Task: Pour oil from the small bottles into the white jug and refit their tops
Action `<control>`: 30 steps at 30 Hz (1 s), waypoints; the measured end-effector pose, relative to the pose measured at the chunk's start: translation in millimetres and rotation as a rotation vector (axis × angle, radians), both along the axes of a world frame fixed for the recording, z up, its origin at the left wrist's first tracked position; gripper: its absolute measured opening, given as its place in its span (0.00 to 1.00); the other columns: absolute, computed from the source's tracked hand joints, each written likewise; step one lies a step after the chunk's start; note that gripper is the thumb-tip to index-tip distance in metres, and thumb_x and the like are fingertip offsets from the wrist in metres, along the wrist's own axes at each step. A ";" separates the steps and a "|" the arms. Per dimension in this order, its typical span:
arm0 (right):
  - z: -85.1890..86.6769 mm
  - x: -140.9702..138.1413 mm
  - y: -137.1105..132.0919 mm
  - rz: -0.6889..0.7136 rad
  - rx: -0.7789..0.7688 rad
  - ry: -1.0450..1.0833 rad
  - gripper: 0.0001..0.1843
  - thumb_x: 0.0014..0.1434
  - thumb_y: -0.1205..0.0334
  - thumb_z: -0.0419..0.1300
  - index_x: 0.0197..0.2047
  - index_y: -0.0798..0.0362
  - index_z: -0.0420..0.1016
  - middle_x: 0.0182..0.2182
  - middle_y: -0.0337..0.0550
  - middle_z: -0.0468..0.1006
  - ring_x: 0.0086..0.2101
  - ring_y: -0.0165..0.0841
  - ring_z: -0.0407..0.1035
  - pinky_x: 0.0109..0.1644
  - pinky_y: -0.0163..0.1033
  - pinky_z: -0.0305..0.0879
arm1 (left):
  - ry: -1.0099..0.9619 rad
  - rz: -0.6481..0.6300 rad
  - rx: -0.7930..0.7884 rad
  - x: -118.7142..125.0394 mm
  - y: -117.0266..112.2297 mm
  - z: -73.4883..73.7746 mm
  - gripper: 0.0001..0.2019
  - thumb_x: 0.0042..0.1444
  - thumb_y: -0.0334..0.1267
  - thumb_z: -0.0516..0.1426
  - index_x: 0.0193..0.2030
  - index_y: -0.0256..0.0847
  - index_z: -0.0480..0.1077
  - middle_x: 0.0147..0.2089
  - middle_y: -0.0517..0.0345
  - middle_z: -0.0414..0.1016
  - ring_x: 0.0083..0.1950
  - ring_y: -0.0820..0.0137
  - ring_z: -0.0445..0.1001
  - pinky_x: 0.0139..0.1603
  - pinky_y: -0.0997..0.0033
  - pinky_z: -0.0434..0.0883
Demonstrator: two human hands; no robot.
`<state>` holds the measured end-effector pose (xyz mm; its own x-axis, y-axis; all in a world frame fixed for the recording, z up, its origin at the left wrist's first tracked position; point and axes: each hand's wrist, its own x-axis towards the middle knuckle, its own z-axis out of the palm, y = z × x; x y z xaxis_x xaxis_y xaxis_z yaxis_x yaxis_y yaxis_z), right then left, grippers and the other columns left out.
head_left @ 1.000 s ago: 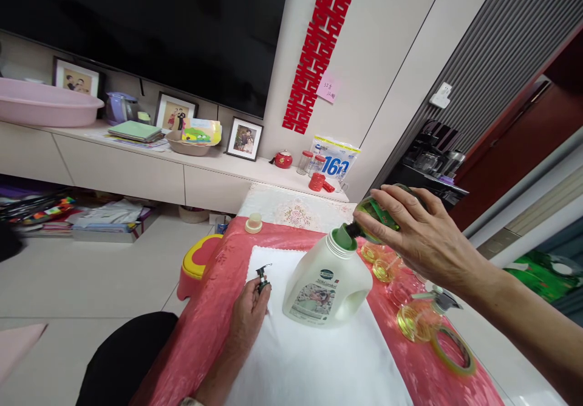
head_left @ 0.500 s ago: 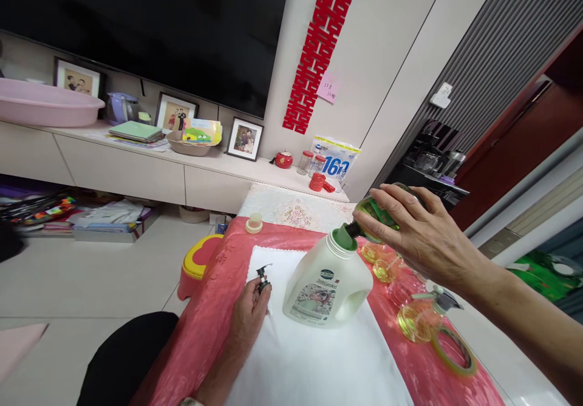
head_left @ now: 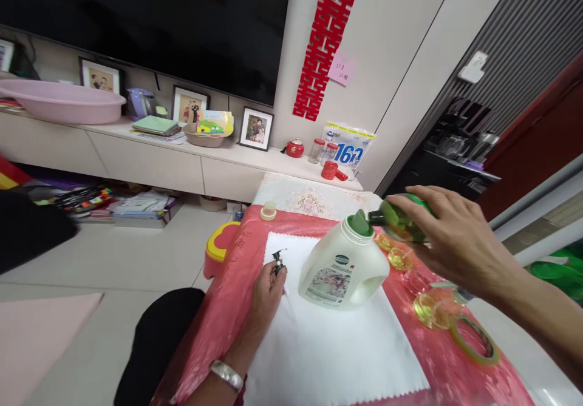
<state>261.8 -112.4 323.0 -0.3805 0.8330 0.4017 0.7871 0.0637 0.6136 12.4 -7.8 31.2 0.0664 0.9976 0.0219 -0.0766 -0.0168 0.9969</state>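
A white detergent jug with a green spout stands on a white cloth over the red table cover. My right hand is closed round a small green bottle, held on its side with its dark neck just right of the jug's spout. My left hand rests on the cloth's left edge and pinches a small black pump head.
Small clear bottles with yellow liquid and a tape roll lie right of the jug. A small cap sits at the table's far end. A red and yellow stool stands on the floor at left. A shelf with photo frames and a pink basin runs behind.
The small green bottle's neck has come away from the jug's spout and now sits level beside it. The view has shifted left and down. My left hand still holds the pump head.
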 end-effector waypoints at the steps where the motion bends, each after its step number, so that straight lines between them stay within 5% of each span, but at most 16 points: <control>1: -3.9 4.4 -5.5 -0.002 0.000 0.077 0.27 0.65 0.61 0.55 0.67 0.47 0.61 0.59 0.56 0.68 0.54 0.53 0.66 0.49 0.54 0.65 | 0.000 0.002 -0.005 0.0 -0.6 0.9 0.20 0.52 0.54 0.59 0.43 0.39 0.72 0.26 0.64 0.73 0.23 0.69 0.73 0.26 0.70 0.72; 5: -27.8 12.3 -39.1 0.004 -0.007 0.492 0.36 0.66 0.39 0.53 0.71 0.47 0.57 0.59 0.53 0.69 0.53 0.51 0.68 0.54 0.55 0.68 | -0.014 0.021 -0.026 0.7 -1.5 0.5 0.19 0.53 0.53 0.60 0.43 0.39 0.73 0.28 0.63 0.74 0.24 0.71 0.73 0.28 0.72 0.71; 9: -75.3 -0.2 -81.8 -0.117 -0.048 0.886 0.48 0.56 0.27 0.60 0.72 0.42 0.58 0.59 0.48 0.72 0.51 0.52 0.73 0.48 0.52 0.76 | -0.068 0.038 -0.057 1.7 -0.1 -3.2 0.20 0.52 0.52 0.62 0.44 0.38 0.73 0.25 0.65 0.73 0.24 0.72 0.72 0.29 0.73 0.70; 13: -131.5 -29.0 -111.5 -0.193 -0.226 1.138 0.48 0.55 0.37 0.67 0.73 0.39 0.54 0.62 0.44 0.71 0.53 0.48 0.73 0.49 0.46 0.78 | -0.147 0.041 -0.113 2.6 4.2 -3.5 0.23 0.48 0.52 0.66 0.44 0.37 0.73 0.22 0.67 0.72 0.23 0.72 0.72 0.30 0.73 0.70; 16: -160.9 -55.6 -119.0 -0.243 -0.280 1.340 0.42 0.59 0.42 0.64 0.72 0.40 0.54 0.64 0.43 0.67 0.61 0.46 0.67 0.60 0.48 0.71 | -0.226 0.045 -0.165 2.6 7.4 1.2 0.26 0.44 0.55 0.68 0.41 0.36 0.72 0.26 0.65 0.73 0.23 0.75 0.72 0.28 0.74 0.71; 22: -188.3 -79.3 -116.0 -0.205 -0.295 1.448 0.39 0.59 0.50 0.61 0.71 0.43 0.55 0.63 0.44 0.66 0.61 0.42 0.65 0.61 0.44 0.69 | -0.380 0.038 -0.235 -4.3 4.0 24.3 0.28 0.38 0.58 0.71 0.32 0.36 0.70 0.28 0.63 0.72 0.25 0.77 0.71 0.29 0.72 0.76; 30: -217.2 -72.6 -107.2 -0.132 -0.336 1.248 0.47 0.55 0.60 0.65 0.73 0.40 0.50 0.64 0.47 0.61 0.59 0.46 0.65 0.60 0.51 0.69 | -0.506 0.061 -0.253 -25.2 -19.8 57.8 0.24 0.38 0.50 0.74 0.34 0.36 0.73 0.29 0.62 0.76 0.28 0.76 0.75 0.31 0.74 0.78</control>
